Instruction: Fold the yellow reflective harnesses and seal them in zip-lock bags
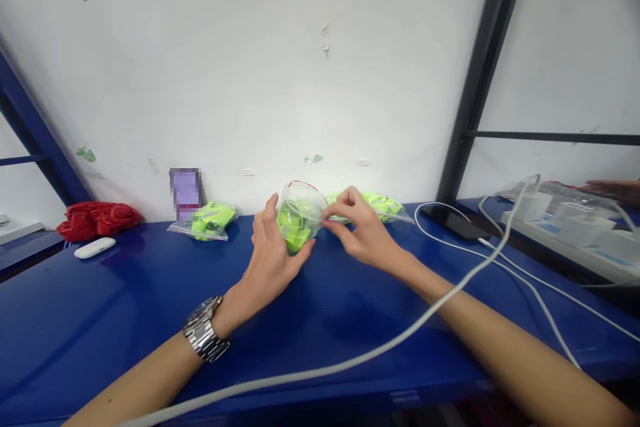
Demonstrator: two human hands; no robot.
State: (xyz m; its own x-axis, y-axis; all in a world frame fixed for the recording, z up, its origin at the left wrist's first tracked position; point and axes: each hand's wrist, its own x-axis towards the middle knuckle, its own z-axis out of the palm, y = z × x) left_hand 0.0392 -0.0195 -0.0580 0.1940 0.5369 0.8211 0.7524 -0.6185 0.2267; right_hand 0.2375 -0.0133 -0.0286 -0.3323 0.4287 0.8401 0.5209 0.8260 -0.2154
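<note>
A clear zip bag [311,203] with a red line along its top edge is held up over the blue table. Bunched inside it is folded neon-yellow fabric [294,225]. My left hand [273,243], with a metal watch at the wrist, is wrapped round the bag's left side and bottom. The thumb and fingers of my right hand [357,223] pinch the bag's right edge. Behind my right hand lies more neon-yellow fabric in clear plastic [383,205]. Another bagged neon-yellow bundle [213,220] rests to the left, near the wall.
A red plastic bag [100,219] and a white oval case [95,248] are at the table's left. A phone [453,221] with a white cable lies at the right, near white plugs on a power strip [575,230]. A thick white cable [350,361] crosses the foreground, over my right forearm.
</note>
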